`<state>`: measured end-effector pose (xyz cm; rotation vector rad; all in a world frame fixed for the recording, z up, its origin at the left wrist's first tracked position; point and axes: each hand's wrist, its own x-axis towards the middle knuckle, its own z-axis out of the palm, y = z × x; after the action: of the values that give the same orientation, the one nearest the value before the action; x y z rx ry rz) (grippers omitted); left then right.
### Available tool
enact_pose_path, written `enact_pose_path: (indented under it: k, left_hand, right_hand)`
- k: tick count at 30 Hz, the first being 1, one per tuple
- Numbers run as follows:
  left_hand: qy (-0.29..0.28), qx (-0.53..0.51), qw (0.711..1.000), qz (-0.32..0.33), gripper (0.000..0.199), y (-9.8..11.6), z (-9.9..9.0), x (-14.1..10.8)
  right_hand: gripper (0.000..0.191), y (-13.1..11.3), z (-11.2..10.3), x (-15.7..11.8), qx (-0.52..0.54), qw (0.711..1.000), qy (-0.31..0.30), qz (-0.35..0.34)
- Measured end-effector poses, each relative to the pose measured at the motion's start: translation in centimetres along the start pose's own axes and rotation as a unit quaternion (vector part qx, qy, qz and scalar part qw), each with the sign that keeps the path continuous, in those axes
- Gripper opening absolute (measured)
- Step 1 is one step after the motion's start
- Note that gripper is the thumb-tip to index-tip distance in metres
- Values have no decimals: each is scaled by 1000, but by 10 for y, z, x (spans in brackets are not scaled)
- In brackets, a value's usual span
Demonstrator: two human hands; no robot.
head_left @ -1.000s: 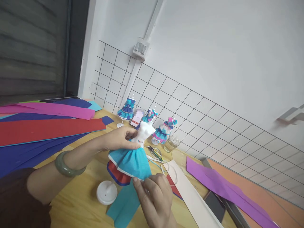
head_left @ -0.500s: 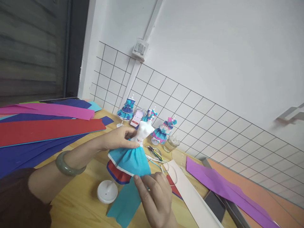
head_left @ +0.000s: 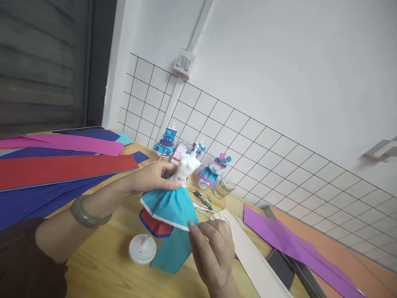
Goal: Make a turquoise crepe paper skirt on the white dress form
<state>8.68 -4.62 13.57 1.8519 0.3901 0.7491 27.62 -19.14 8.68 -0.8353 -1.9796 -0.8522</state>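
A small white mannequin [head_left: 187, 164] leans at a slant, its round white base [head_left: 142, 249] low and to the left. My left hand [head_left: 155, 178] is closed around its waist, thumb in front at the top of the skirt. A gathered turquoise skirt [head_left: 172, 207] with a white edge hangs from the waist over a red layer [head_left: 155, 224] with a blue edge. My right hand [head_left: 214, 250] pinches the skirt's white hem at its right corner. Below the hem hangs a teal strip [head_left: 173, 251], its upper end hidden behind the skirt.
Several dressed mannequins [head_left: 209, 171], a phone [head_left: 179, 153] and a glass [head_left: 223, 188] stand at the back by the wire grid. Green-handled snips [head_left: 203, 199] lie behind the skirt. Coloured sheets [head_left: 68, 171] cover the left side; a white strip [head_left: 248, 258] and purple sheet [head_left: 294, 248] lie right.
My right hand has slid right along the hem, drawing the skirt edge out. The teal strip has shifted right and up with it. My left hand keeps its hold on the waist.
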Motion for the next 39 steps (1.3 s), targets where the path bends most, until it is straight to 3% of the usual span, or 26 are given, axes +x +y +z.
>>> enact_pose_path:
  k: [7,13,25,34,39]
  left_hand:
    - [7,11,1000,-5,26,2,2,0]
    - [4,-7,1000,8,27,1,1,0]
    - [13,-29,999,9,26,1,1,-1]
    - [36,-113,993,14,30,-3,-1,-1]
    - [33,-112,993,19,30,-4,-1,-1]
  right_hand:
    - [25,-3,-8,-1,17,999,2,32]
    - [25,-3,-7,7,-8,998,55,39]
    - [22,-2,-12,10,-28,998,46,25]
    - [29,1,-7,7,-28,997,65,35]
    - [29,-2,-12,8,-31,999,39,7]
